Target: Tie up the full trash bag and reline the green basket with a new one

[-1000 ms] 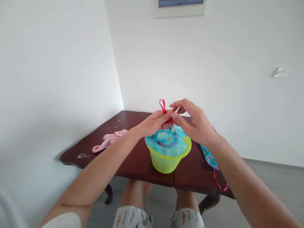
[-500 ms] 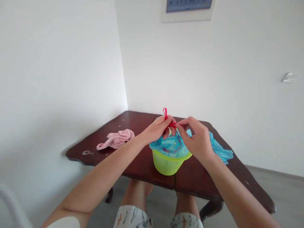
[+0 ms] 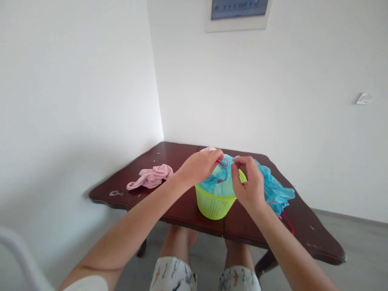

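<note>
A lime-green plastic basket [image 3: 214,207] stands upright on the table near its front edge. A light-blue plastic bag [image 3: 224,190] lines it, the film bunched around the rim. My left hand [image 3: 201,165] is closed over the bag's left side, fingertips pinching a red drawstring [image 3: 224,163] that loops out to the right. Across the basket's right side, my right hand [image 3: 250,180] holds thumb and forefinger close together, with a bit of blue film at their tips. Part of the rim is hidden behind my hands.
More crumpled blue plastic [image 3: 277,190] with red cord lies right of the basket. A pink cloth [image 3: 151,176] rests on the left of the dark wooden table [image 3: 182,214]. Something pale pink [image 3: 208,149] shows behind my left hand. White walls border the table's far and left sides.
My hands have come apart; both were at the red drawstring, and my right hand has let go of it. My left hand has lowered slightly and turned over. More blue plastic shows at right.
</note>
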Tool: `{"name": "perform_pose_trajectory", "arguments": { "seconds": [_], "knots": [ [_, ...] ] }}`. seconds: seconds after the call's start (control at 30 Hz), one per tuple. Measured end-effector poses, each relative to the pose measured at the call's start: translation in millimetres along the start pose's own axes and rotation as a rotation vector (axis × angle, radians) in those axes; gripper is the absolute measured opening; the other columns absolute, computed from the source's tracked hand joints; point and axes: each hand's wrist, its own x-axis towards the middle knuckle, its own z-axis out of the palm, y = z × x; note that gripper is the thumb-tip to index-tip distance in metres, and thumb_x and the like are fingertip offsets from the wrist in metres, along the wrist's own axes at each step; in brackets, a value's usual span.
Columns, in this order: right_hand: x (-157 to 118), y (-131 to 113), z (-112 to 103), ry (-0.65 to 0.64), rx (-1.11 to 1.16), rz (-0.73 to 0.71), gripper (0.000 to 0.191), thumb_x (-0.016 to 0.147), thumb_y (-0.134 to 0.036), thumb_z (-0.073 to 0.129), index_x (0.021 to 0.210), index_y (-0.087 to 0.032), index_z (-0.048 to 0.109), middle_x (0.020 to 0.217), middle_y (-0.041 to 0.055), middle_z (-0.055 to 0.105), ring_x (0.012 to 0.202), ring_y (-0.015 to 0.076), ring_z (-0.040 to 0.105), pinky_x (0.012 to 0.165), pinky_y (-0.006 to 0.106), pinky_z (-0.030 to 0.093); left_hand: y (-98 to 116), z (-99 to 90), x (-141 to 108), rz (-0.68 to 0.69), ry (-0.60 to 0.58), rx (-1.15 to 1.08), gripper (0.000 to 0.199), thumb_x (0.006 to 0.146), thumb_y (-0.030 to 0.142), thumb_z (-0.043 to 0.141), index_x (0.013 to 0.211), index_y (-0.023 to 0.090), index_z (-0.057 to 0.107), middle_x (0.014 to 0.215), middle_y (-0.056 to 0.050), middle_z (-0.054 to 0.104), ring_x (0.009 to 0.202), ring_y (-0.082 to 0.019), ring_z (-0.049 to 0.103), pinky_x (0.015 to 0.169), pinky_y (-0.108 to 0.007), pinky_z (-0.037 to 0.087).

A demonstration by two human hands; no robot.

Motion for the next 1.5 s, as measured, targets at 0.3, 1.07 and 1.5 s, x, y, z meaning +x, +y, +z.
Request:
{"name": "perform_pose_trajectory", "arguments": {
  "seconds": [0.3,1.07,1.5],
  "knots": [
    [26,31,16,-0.411,0.351,0.371,0.063,0.116,-0.08,0.054,0.114,-0.024,0.081,0.092,0.0055,0.082,0.091,0.0275,0.077,0.09,0.041,0.06,-3,3.6,5,0.074,0.172,0.432,0.032,0.112,0.005,0.054,0.132,0.023,0.072,0.135,-0.015,0.075,0.129,-0.033,0.075,0.116,-0.048,0.064],
    [43,-10,10,-0.188,0.636,0.424,0.056,0.093,-0.08,0.089,0.089,-0.025,0.081,0.086,0.0037,0.077,0.085,0.0222,0.066,0.084,0.037,0.056,22,17.1,8,0.22,0.084,-0.686,0.055,0.125,0.064,0.056,0.165,0.033,0.079,0.183,-0.009,0.066,0.184,-0.031,0.042,0.154,-0.053,0.029],
    [46,69,-1,0.2,0.912,0.899,0.044,0.083,-0.044,0.103,0.086,-0.026,0.063,0.072,-0.0057,0.066,0.061,0.0128,0.056,0.057,0.026,0.048,-40,15.8,-4,-0.119,0.266,-0.78,0.081,0.119,0.082,0.055,0.156,0.013,0.074,0.055,0.003,0.062,0.123,-0.032,0.088,0.131,-0.05,0.055]
  ]
}}
